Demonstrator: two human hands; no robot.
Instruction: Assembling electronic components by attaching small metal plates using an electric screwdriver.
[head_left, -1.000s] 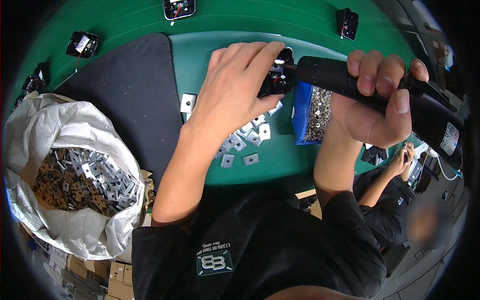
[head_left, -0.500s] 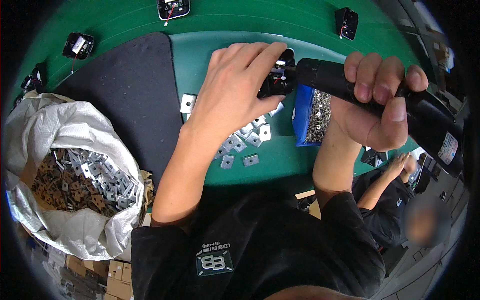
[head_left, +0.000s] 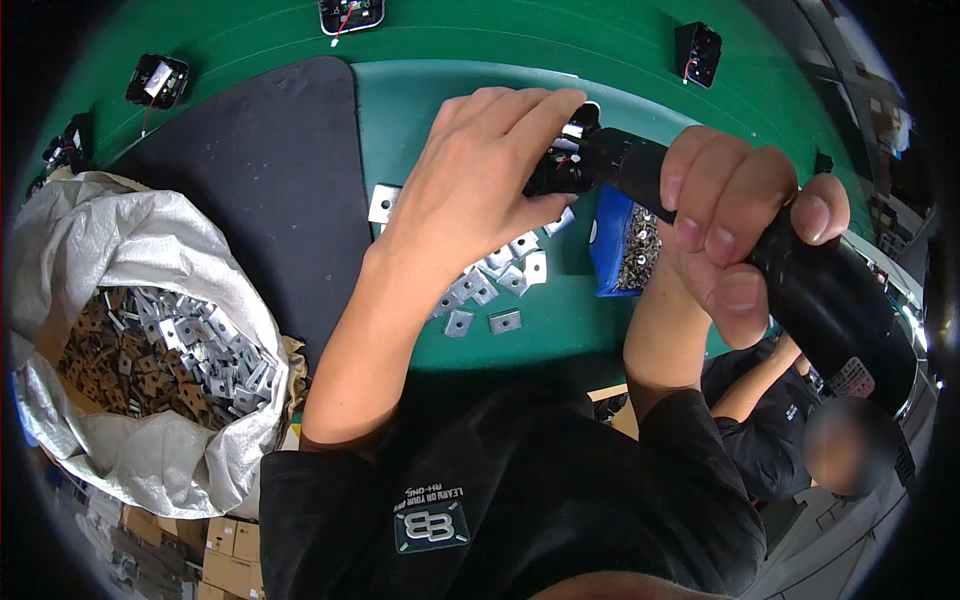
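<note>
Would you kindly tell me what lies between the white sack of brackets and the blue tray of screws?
In the head view, the left forearm and loose square metal plates lie between.

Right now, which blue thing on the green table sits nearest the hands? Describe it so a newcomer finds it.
On the green table, look just below the black power screwdriver gripped by the right hand. There sits a small blue tray of tiny metal screws, the only blue item, right of the loose square metal plates.

A black electric screwdriver [head_left: 790, 280] lay slanted in the right hand [head_left: 735, 235], its nose pointing left onto a small black part [head_left: 562, 170]. The left hand [head_left: 475, 190] pinched that part above the green worktop [head_left: 560, 60], over scattered square metal plates [head_left: 490, 285].
</note>
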